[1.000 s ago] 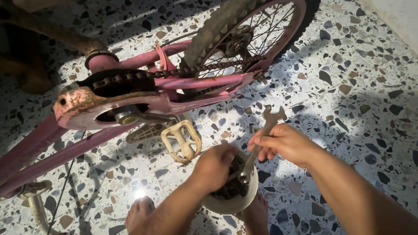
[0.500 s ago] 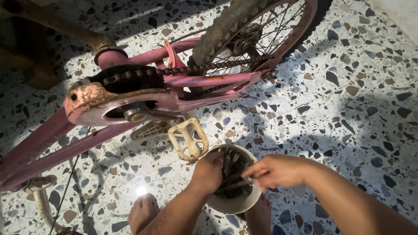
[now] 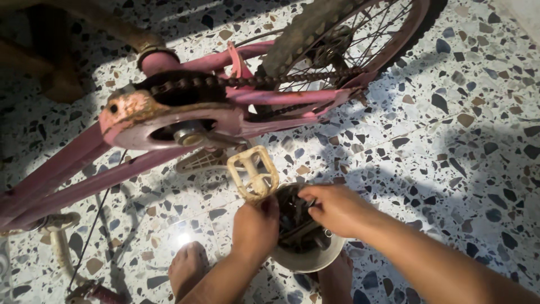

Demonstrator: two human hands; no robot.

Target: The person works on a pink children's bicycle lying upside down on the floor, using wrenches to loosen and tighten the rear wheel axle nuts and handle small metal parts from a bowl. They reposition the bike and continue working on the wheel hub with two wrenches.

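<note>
Both hands dig in the white bowl (image 3: 332, 260): right hand (image 3: 336, 209) curled among dark tools (image 3: 296, 229), left hand (image 3: 256, 226) gripping the near rim, contents unclear.

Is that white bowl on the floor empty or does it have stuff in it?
Not empty: the white bowl holds dark metal tools, with the right hand reaching among them.

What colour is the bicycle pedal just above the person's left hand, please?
The pedal is cream-yellow, seen best in the head view, just above the left hand.
</note>
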